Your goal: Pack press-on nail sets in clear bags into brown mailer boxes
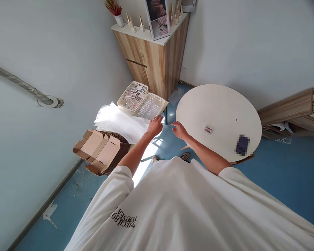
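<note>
My left hand [155, 126] is held out in mid-air with its fingers stretched forward and nothing in it. It is nearest to a white plastic basket [162, 104] of clear plastic pieces and a pile of white sheets [120, 116]. My right hand [180, 130], loosely bent with thumb and fingers apart, is also bare, near the left edge of the round white table [217, 101]. On that table lie a small clear case with dark pink pieces [208, 129] and a dark blurred-out object [242, 144].
Flattened cardboard boxes [104, 150] are stacked at left. Behind them another basket [133, 96] holds printed packets. A wooden cabinet [151, 66] carries bottles, a plant and a picture frame [158, 21]. A wooden shelf [288, 104] stands at right; a pipe [21, 82] leaves the left wall.
</note>
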`<state>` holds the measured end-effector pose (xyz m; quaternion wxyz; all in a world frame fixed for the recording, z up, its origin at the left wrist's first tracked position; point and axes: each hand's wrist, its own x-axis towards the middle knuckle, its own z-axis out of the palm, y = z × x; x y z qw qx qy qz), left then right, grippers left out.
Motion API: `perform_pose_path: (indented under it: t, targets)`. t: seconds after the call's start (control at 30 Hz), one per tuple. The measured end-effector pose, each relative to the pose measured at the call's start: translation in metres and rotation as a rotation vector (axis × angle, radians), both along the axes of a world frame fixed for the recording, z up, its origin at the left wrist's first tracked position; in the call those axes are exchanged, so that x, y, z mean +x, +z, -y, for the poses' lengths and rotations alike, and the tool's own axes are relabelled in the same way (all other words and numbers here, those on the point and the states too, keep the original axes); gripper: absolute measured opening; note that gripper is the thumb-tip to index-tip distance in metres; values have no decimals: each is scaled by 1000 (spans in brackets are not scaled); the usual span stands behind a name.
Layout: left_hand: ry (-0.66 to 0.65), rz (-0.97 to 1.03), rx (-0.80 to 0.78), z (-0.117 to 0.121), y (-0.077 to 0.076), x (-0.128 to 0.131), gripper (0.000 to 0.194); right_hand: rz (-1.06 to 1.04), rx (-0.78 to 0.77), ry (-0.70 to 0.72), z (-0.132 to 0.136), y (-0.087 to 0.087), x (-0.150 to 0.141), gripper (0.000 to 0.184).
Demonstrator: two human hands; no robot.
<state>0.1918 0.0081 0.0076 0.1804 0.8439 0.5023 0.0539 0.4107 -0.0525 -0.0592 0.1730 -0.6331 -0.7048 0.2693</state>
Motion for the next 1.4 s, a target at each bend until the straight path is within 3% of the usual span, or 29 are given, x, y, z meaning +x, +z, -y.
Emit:
perform_pose_path:
  t: [0.1, 0.23, 0.43, 0.63, 0.87, 1.13, 1.4]
  targets:
    - [68, 34, 9, 1, -2, -54, 47, -20, 29, 30, 1, 2, -55, 43]
    - [138, 0, -3, 5, -18, -120, 40, 32, 34, 51, 8, -4, -116, 37]
    - [136, -104, -64, 15, -45, -181, 43, 175, 39, 81, 25, -6, -163, 30]
    - [115, -164, -90, 20, -53, -201, 48, 301, 63, 121, 24, -6, -177, 28]
    - [124, -186, -92, 22, -55, -212, 43, 322, 98, 102, 20, -27, -197, 28]
    - [181, -175, -102, 28, -52, -224, 44, 290, 116, 216, 8, -31, -221, 56]
    - [193, -158, -107, 31, -46, -228, 42, 274, 225, 268, -11, -28, -231, 39]
